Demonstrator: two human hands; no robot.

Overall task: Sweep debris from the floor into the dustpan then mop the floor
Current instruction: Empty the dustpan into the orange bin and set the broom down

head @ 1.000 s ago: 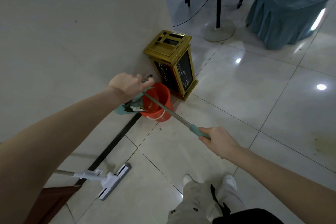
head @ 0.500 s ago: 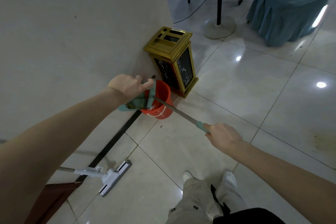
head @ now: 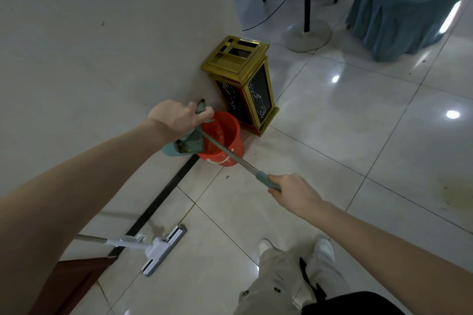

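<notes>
Glossy pale floor tiles (head: 345,151) fill my view, meeting a plain wall (head: 89,46) on the left with a dark strip along its base. Against that wall stands a gold-and-black bin (head: 243,79), and just in front of it, touching or nearly so, an orange bucket (head: 225,140).

My left hand (head: 179,116) is clamped around the teal handle end of the dustpan (head: 184,147), which is tipped at the bucket's near rim; its comb-toothed edge and some dark debris show beneath my wrist. My right hand (head: 291,193) is closed on the teal grip of the broom handle (head: 225,149), a grey pole that runs up across the bucket's mouth to the dustpan (the bristle end is hidden behind the pan and my hand, so I cannot tell just where it sits).

Lower left, the mop (head: 158,250) lies on the floor near the wall, its flat white head well apart from the bucket. My white shoes and light trousers show at the bottom. Farther back stand a round-based pole stand (head: 308,33) and blue draped fabric (head: 399,7).
</notes>
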